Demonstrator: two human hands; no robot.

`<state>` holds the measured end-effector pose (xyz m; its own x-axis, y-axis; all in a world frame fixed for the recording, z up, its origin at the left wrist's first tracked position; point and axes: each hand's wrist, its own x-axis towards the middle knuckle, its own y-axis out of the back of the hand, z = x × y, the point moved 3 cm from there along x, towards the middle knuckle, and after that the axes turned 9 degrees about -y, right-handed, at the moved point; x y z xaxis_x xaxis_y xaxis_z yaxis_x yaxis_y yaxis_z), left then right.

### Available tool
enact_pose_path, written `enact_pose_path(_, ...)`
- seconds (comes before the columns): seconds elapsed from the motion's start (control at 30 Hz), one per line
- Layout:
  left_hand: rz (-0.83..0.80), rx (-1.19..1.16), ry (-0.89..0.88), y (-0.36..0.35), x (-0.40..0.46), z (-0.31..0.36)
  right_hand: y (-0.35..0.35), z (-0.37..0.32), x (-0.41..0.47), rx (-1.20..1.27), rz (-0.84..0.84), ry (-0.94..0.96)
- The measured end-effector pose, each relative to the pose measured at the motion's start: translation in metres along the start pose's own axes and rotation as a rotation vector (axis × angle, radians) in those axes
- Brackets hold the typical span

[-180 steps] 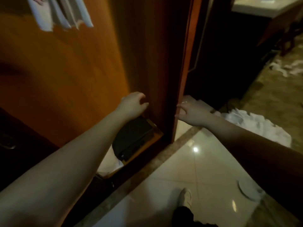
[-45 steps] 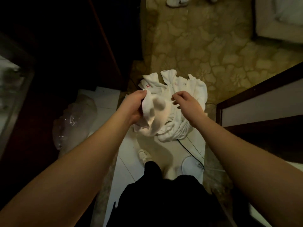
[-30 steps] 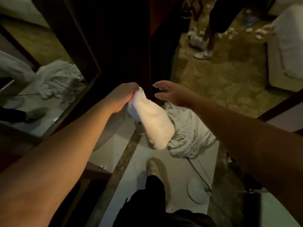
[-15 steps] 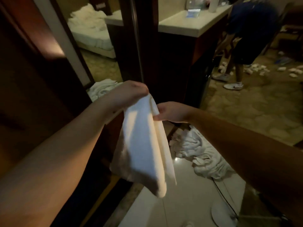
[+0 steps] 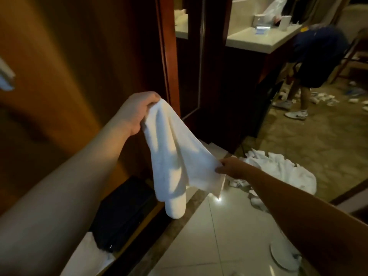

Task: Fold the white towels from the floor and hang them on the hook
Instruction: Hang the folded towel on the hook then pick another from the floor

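Note:
A small white towel (image 5: 175, 156) hangs in the air in front of me. My left hand (image 5: 137, 110) grips its top corner, fingers curled round the cloth. Lower and to the right, my right hand (image 5: 229, 167) pinches another edge of it, pulling the cloth out sideways. The towel's bottom droops in a loose fold. A heap of white towels (image 5: 278, 172) lies on the floor behind my right hand. At the left edge a white cloth (image 5: 6, 78) hangs, partly out of view. No hook shows.
A wooden door (image 5: 69, 76) stands at left, with a dark object (image 5: 127, 212) low in the opening. A counter (image 5: 256, 39) stands behind; a person (image 5: 310, 62) bends over the littered carpet. A white round object (image 5: 282, 257) lies on the floor tiles.
My right hand has dropped from beside the left hand and taken a lower edge of the towel, spreading it out. The view has turned a little to the left.

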<state>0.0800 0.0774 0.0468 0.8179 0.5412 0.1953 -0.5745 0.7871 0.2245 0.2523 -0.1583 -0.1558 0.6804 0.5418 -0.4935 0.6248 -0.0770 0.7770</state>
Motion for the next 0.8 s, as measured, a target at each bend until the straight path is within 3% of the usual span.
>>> enact_pose_path(0.17, 0.231, -0.201, 0.042, 0.044, -0.035, 0.003, 0.003, 0.017, -0.019, -0.071, 0.119, -0.052)
enact_pose_path(0.27, 0.331, -0.31, 0.084, 0.059, -0.056, 0.0, 0.01, 0.02, -0.034, 0.023, 0.152, -0.012)
enact_pose_path(0.53, 0.385, -0.079, 0.3, 0.044, -0.112, -0.019, 0.028, -0.038, -0.1, 0.372, 0.028, 0.232)
enact_pose_path(0.8, 0.418, -0.038, 0.449, -0.016, -0.171, -0.023, 0.05, -0.083, -0.177, 0.689, -0.064, 0.5)
